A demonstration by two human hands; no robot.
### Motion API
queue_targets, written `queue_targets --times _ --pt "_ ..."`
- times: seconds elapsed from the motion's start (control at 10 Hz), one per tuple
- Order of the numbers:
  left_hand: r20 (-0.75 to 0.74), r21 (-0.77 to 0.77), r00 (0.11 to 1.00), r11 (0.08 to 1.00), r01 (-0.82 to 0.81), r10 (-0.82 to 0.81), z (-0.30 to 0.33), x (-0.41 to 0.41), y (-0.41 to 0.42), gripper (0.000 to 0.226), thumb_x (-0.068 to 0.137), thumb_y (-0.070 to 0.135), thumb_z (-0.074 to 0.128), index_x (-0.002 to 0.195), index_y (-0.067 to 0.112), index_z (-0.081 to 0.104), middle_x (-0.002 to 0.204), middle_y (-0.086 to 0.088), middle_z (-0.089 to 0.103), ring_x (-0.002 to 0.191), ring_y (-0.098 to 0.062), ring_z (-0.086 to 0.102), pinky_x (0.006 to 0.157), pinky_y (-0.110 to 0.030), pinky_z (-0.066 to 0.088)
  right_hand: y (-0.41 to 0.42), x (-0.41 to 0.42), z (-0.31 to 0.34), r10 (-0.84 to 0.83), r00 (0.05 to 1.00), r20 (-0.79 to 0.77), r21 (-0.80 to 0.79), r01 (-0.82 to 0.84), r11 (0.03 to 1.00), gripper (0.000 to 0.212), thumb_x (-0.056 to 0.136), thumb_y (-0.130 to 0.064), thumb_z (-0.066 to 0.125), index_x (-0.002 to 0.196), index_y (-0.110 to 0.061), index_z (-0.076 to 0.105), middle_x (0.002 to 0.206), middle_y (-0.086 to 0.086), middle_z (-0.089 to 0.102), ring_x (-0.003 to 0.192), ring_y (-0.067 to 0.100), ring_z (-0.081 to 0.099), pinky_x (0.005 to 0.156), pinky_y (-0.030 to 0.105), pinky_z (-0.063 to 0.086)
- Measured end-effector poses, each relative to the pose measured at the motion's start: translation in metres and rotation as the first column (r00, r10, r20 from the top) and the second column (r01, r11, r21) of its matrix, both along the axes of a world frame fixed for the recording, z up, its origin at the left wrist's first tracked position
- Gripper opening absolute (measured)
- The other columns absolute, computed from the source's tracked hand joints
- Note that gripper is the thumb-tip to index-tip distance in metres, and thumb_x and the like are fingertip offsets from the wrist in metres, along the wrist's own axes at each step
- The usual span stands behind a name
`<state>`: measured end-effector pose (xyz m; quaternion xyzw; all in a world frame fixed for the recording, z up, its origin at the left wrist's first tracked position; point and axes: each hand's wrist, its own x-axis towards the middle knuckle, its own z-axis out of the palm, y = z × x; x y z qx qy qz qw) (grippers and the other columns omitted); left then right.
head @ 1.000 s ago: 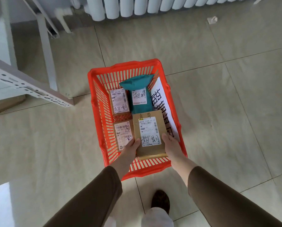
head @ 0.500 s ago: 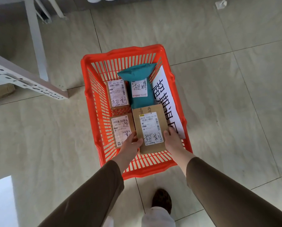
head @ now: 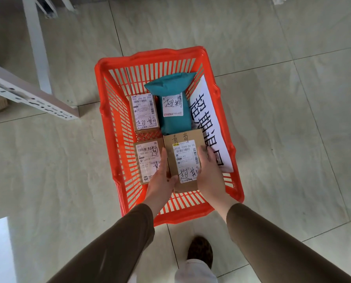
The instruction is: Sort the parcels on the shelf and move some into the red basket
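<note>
The red basket [head: 107, 82] stands on the tiled floor below me. Inside it a brown cardboard parcel [head: 183, 140] with a white label lies at the near right, gripped by my left hand [head: 160, 182] on its left edge and my right hand [head: 210, 174] on its right edge. To its left lies a second brown parcel [head: 146, 158]. Further back sit a small brown parcel [head: 143, 113] and a teal bag parcel [head: 173, 92]. A white paper sign [head: 206, 119] with large black characters leans along the basket's right wall.
A white metal shelf rail [head: 31, 97] and its upright leg [head: 35, 43] stand at the left. My shoe [head: 200, 250] is on the floor just behind the basket. A crumpled scrap [head: 278, 0] lies at the far right.
Both hands have lowered the brown parcel deeper into the basket, down beside the other brown parcel. My view has moved closer to the basket.
</note>
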<state>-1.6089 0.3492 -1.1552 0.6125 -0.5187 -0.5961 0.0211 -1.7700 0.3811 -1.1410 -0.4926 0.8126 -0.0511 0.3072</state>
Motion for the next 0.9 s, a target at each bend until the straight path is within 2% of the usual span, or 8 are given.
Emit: queue_targets --times 0.1,0.2,0.4,0.5,0.6,0.7,0.8,0.9 --pt "0.052 -0.026 0.995 0.995 0.091 -0.09 0.0 0.002 -0.003 0.112 0.104 0.02 0.061 0.13 0.079 -0.029 0.127 -0.001 0.068 0.079 -0.013 0.072 0.069 -0.035 0.065 -0.003 0.001 -0.001 0.073 0.997 -0.017 0.063 -0.071 0.995 0.084 0.099 -0.007 0.063 0.166 -0.021 0.013 0.175 0.001 0.007 0.16 0.027 0.017 0.115 0.041 0.046" --pt "0.064 -0.04 0.985 0.985 0.166 -0.163 0.0 0.005 -0.003 0.109 0.103 0.018 0.061 0.147 0.066 -0.026 0.132 -0.001 0.069 0.074 -0.012 0.074 0.065 -0.03 0.065 -0.007 0.001 -0.007 0.032 0.999 0.044 0.109 -0.036 0.993 0.081 0.103 -0.01 0.056 0.166 -0.019 0.007 0.175 0.003 0.001 0.161 0.026 0.005 0.125 0.045 0.031" --pt "0.062 -0.053 0.98 0.979 0.195 -0.192 -0.011 0.005 -0.001 0.111 0.104 0.015 0.059 0.146 0.063 -0.031 0.127 -0.006 0.072 0.081 -0.018 0.076 0.071 -0.034 0.066 -0.011 0.002 -0.012 -0.02 0.994 0.103 0.124 0.007 0.992 0.066 0.11 -0.019 0.041 0.166 -0.018 0.006 0.175 0.003 -0.001 0.161 0.024 -0.001 0.127 0.041 0.015" --pt "0.085 -0.055 0.975 0.976 0.212 -0.207 -0.016 0.006 -0.001 0.111 0.104 0.014 0.06 0.151 0.057 -0.031 0.13 -0.007 0.071 0.084 -0.017 0.076 0.068 -0.027 0.064 -0.012 0.002 -0.014 -0.026 0.989 0.144 0.152 0.004 0.988 0.065 0.111 -0.024 0.038 0.166 -0.018 0.006 0.175 0.002 -0.004 0.161 0.025 -0.003 0.127 0.043 0.011" --pt "0.107 -0.039 0.968 0.972 0.232 -0.226 -0.014 0.004 -0.001 0.111 0.104 0.013 0.059 0.152 0.052 -0.033 0.11 -0.003 0.072 0.075 -0.018 0.076 0.065 -0.031 0.065 -0.015 -0.001 -0.014 -0.03 0.984 0.173 0.181 -0.002 0.983 0.064 0.111 -0.025 0.037 0.166 -0.017 0.005 0.175 0.002 -0.005 0.161 0.026 -0.004 0.128 0.044 0.008" --pt "0.127 -0.005 0.953 0.961 0.278 -0.275 -0.01 0.003 -0.008 0.107 0.103 0.011 0.057 0.157 0.046 -0.028 0.093 0.004 0.069 0.061 -0.016 0.069 0.057 -0.027 0.06 -0.019 -0.004 -0.013 -0.066 0.974 0.219 0.202 0.021 0.979 0.063 0.111 -0.025 0.038 0.166 -0.019 0.009 0.175 0.003 -0.001 0.161 0.027 -0.004 0.127 0.045 0.004" --pt "0.14 0.023 0.949 0.959 0.281 -0.281 0.021 0.009 -0.023 0.103 0.102 0.011 0.06 0.161 0.045 -0.018 0.079 -0.01 0.068 0.052 -0.013 0.054 0.047 -0.024 0.046 -0.017 -0.001 0.001 -0.104 0.958 0.267 0.167 0.061 0.984 0.059 0.109 -0.031 0.041 0.164 -0.024 0.02 0.173 0.001 0.017 0.161 0.025 0.011 0.13 0.049 0.015" --pt "0.104 0.006 0.973 0.978 0.207 -0.206 0.066 0.022 -0.033 0.097 0.104 0.011 0.057 0.161 0.05 -0.011 0.077 -0.004 0.064 0.058 -0.014 0.06 0.049 -0.025 0.051 -0.013 0.003 0.021 -0.113 0.951 0.287 0.113 0.083 0.99 0.065 0.1 -0.06 0.033 0.157 -0.028 0.031 0.166 0.0 0.036 0.155 0.024 0.033 0.121 0.055 0.038"
